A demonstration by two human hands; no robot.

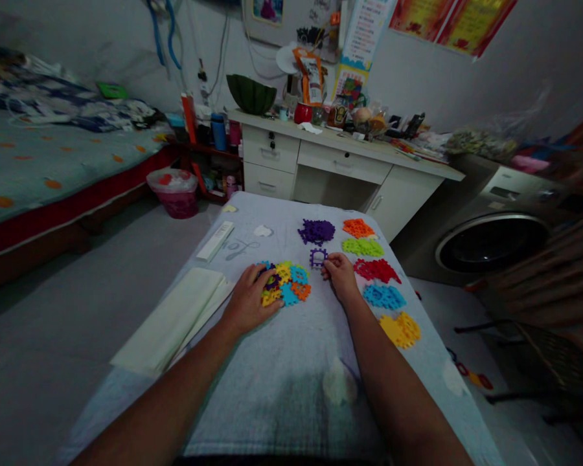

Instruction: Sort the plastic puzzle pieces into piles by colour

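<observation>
My left hand [252,294] rests with its fingers spread on the left side of a mixed-colour pile of plastic interlocking pieces [286,285]. Between the fingertips of my right hand [340,275] is a purple square interlocking piece [317,257] with an open middle. Just beyond it lies a heap of purple pieces [317,231]. Sorted heaps run down the right side of the table: orange pieces [358,228], lime green pieces [363,247], red pieces [377,270], blue pieces [384,297] and yellow pieces [401,331].
Pale folded sheets [175,317] and a narrow white box [215,241] lie along the left of the cloth-covered table [272,401]. A cluttered white desk [272,152] stands behind it. To the right are a washing machine [490,220] and a chair [539,349].
</observation>
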